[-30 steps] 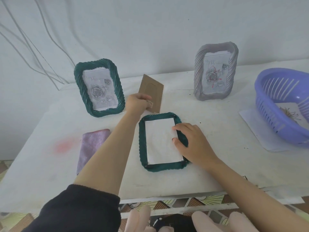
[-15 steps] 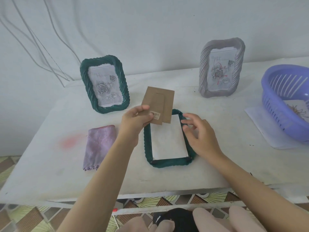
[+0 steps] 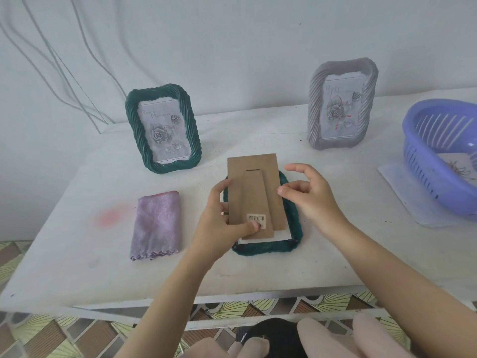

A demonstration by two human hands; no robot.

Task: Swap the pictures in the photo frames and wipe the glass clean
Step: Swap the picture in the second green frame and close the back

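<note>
Head view: L grip [image 3: 219,223] tight on backing board [image 3: 254,187] over flat frame [image 3: 268,248], R grip [image 3: 312,200] slack, empty; cloth [image 3: 156,226] left, basket [image 3: 423,161] right.

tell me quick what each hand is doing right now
Left hand: holds the cardboard backing board, thumb on its barcode sticker.
Right hand: open, fingers loosely curled, holding nothing, beside the backing board's right edge.

I hold the brown backing board [image 3: 254,187] just above the face-down green frame [image 3: 268,248], white picture [image 3: 282,235] inside.
</note>
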